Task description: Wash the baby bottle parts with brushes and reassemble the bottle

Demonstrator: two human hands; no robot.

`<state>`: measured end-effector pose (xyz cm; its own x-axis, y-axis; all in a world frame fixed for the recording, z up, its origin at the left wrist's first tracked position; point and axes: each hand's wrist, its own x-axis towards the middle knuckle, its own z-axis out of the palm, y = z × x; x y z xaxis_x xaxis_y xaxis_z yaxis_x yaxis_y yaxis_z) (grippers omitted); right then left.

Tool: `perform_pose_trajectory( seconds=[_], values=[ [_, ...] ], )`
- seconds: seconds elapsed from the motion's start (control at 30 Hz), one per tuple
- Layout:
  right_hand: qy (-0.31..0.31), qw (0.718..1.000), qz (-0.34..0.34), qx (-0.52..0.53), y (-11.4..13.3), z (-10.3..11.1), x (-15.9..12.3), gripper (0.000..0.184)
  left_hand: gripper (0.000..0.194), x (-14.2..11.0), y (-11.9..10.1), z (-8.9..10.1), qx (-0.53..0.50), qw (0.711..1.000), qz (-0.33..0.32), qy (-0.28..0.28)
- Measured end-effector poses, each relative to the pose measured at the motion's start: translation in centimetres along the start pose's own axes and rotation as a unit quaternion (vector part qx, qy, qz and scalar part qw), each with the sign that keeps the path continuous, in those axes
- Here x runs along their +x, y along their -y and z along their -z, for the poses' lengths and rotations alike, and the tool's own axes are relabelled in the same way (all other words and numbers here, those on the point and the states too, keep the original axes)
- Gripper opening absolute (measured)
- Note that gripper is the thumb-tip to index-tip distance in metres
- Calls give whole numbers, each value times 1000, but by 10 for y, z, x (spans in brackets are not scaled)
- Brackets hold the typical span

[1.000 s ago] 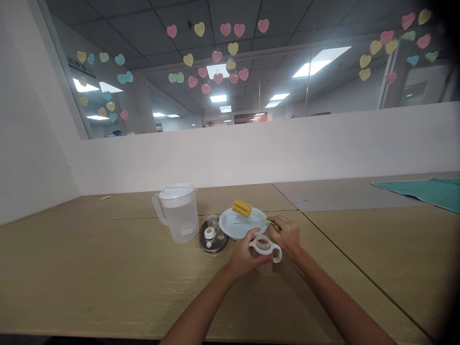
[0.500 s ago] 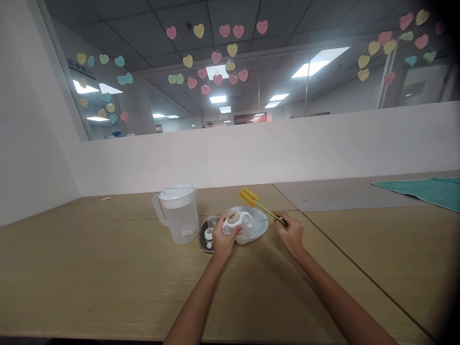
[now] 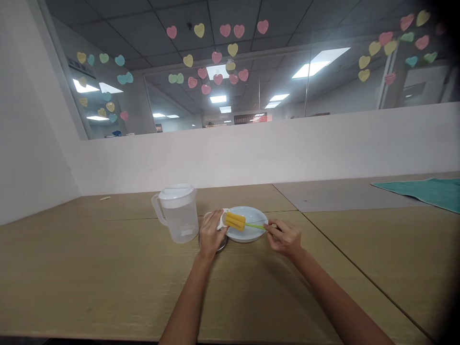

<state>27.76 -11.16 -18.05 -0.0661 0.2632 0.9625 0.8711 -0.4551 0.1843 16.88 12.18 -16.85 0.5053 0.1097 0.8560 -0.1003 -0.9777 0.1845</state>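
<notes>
My left hand [image 3: 211, 234] is wrapped round a white baby bottle [image 3: 224, 218], which is tilted so its mouth faces right; most of it is hidden behind my fingers. In my right hand [image 3: 285, 235] is the thin green handle of a bottle brush [image 3: 235, 221]. Its yellow sponge head lies level at the bottle's mouth, with the tip at or just inside the opening. Beneath the brush stands a white bowl [image 3: 251, 236]. A dark round dish [image 3: 223, 244] shows partly under my left hand, and what lies in it is covered.
A clear lidded pitcher [image 3: 181, 223] stands left of my left hand, its handle pointing left. A teal cloth [image 3: 427, 189] lies at the far right of the table [image 3: 125, 278]. Behind runs a low white wall [image 3: 251, 158] beneath a window.
The bottle has gone from upright to tipped sideways, moving left with my left hand. My right hand has brought the brush down and left, its head now at the bottle's mouth.
</notes>
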Motion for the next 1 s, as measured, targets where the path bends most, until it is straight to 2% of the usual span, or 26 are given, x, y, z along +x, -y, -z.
perform_pose_trajectory(
  seconds=[0.13, 0.2, 0.27, 0.47, 0.63, 0.7, 0.8, 1.0],
  values=[
    [5, 998, 50, -34, 5, 3, 2, 21, 41, -1, -7, 1, 32, 989, -135, 60],
    [9, 997, 63, -47, 10, 2, 3, 21, 43, 0, -12, 1, 42, 979, -179, 90],
    [7, 996, 66, -55, 14, 1, 3, 20, 44, 1, -14, 1, 48, 975, -197, 95],
    [25, 996, 55, -72, 17, -4, -1, 20, 43, 1, -18, 1, 69, 974, -206, 63],
    [25, 992, 118, -32, 20, -9, 1, 21, 42, 2, -28, -3, 81, 962, -254, 63],
    [3, 992, 125, -14, 19, -9, 2, 21, 40, 3, -31, -4, 100, 963, -245, 48],
    [-14, 995, 102, 1, 10, -8, 3, 21, 36, 6, -32, -3, 133, 971, -197, 6],
    [10, 999, 29, 14, -16, -4, -6, 21, 39, 6, -16, 2, 149, 978, -142, -12]
  ],
)
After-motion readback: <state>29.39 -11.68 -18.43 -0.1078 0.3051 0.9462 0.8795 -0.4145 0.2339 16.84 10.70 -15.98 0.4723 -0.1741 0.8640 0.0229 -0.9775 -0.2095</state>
